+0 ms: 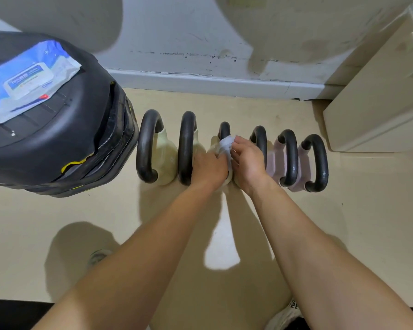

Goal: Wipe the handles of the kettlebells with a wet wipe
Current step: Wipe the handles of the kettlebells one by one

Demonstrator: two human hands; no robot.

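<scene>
The crumpled white wet wipe (225, 144) is wrapping the smooth black looped handle (224, 129) of the third kettlebell. The left hand (209, 167) is gripping it low and the right hand (247, 160) is pinching it higher. Six round kettlebells (163, 163) are standing in a row on the beige floor (343, 222), their handles arching toward the wall.

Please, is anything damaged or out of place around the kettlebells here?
Yes. The black padded block left of the kettlebells has a split cover: its right edge gapes and yellow shows through. The wall behind is scuffed. The kettlebells themselves stand in an even row.
</scene>
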